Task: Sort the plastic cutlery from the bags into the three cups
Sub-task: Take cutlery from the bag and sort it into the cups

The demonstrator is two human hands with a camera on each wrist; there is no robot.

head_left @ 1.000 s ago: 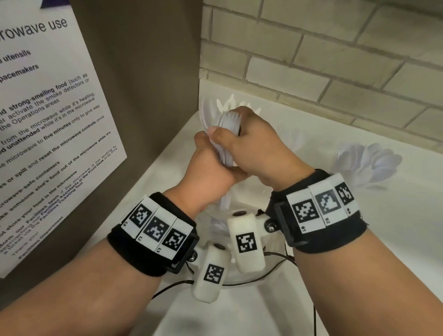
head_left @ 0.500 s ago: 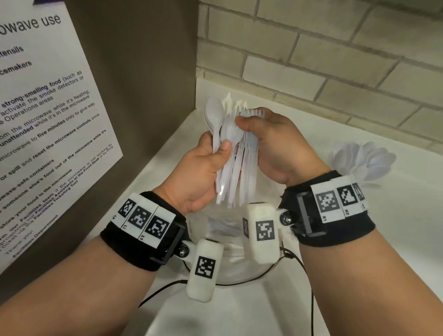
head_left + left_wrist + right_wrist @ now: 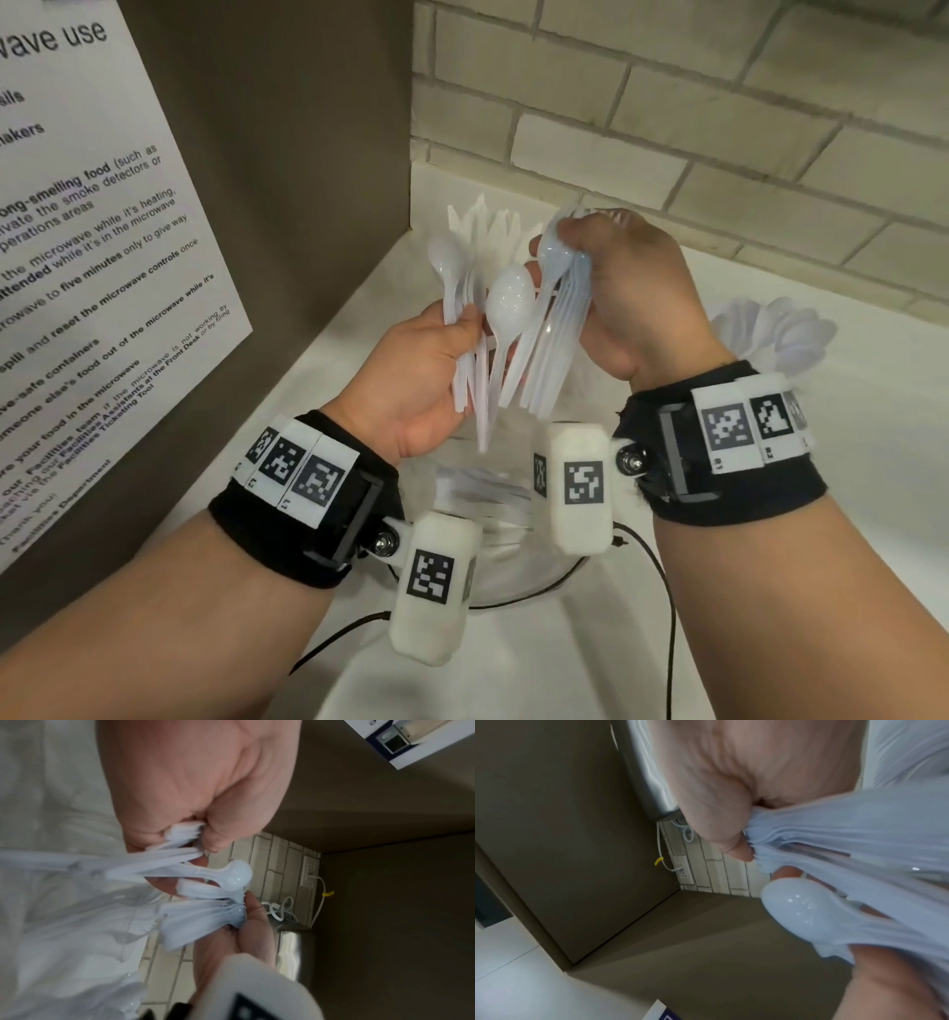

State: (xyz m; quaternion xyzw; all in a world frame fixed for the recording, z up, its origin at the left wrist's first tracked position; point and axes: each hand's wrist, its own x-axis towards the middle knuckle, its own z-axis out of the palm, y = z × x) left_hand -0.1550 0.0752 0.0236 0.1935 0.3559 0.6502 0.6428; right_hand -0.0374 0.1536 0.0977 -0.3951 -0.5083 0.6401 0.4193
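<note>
My left hand [image 3: 462,334] grips a small bunch of white plastic cutlery [image 3: 470,360], with a spoon bowl [image 3: 448,257] sticking up from it. My right hand [image 3: 580,257] grips a thicker bunch of white cutlery [image 3: 557,329] by its upper ends, handles hanging down. One spoon [image 3: 508,303] stands between the two bunches; I cannot tell which hand holds it. In the left wrist view the same spoon [image 3: 237,874] lies between the pinched bunches. Forks and knives [image 3: 482,221] poke up behind the hands, and spoons [image 3: 770,329] fan out at the right. Their cups are hidden.
A clear bag [image 3: 513,580] with more white cutlery [image 3: 488,493] lies on the white counter [image 3: 847,488] under my wrists. A brown panel with a microwave notice [image 3: 102,257] closes the left side. A brick wall [image 3: 719,128] stands behind.
One tight bundle held by both hands has been split. My hands have drawn apart, each keeping a bunch, and a spoon now shows between them.
</note>
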